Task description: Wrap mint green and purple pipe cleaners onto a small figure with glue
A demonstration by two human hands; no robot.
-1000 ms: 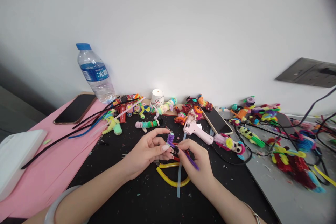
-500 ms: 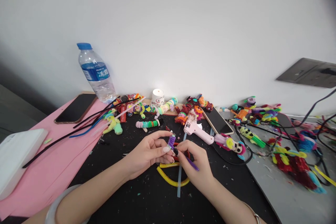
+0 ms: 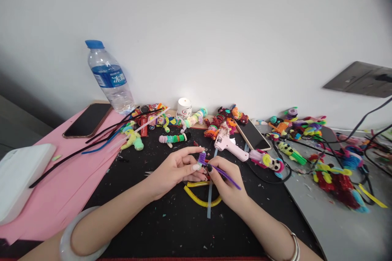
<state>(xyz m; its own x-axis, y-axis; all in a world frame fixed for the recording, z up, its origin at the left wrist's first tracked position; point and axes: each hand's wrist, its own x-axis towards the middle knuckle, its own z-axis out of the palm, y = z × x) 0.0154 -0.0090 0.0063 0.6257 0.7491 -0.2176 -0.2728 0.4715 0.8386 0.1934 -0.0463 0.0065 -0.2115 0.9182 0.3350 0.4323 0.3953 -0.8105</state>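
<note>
Between thumb and fingers, my left hand (image 3: pixel 180 167) pinches a small piece wound with purple pipe cleaner (image 3: pixel 202 157), with a pale green bit at its lower end. My right hand (image 3: pixel 228 177) is closed on the loose purple length, whose tail (image 3: pixel 229 177) sticks out over the hand to the lower right. Below my hands a yellow pipe cleaner (image 3: pixel 200 201) lies bent in a curve on the black mat (image 3: pixel 171 228). A translucent glue stick (image 3: pixel 209 204) crosses it. Just beyond my right hand rests a pink glue gun (image 3: pixel 231 149).
Several pipe-cleaner figures (image 3: pixel 171 138) line the back, by a white paper cup (image 3: pixel 184 108). A water bottle (image 3: pixel 110 79) leans against the wall. Phones (image 3: pixel 88 120) lie left and right (image 3: pixel 254 135). A white box (image 3: pixel 26 179) sits on pink paper (image 3: pixel 73 175). Black cables (image 3: pixel 284 181) run at right.
The purple tail has swung out from beneath my right hand and now shows longer, pointing lower right. My right fingers have shifted slightly. The whole view has tilted a little.
</note>
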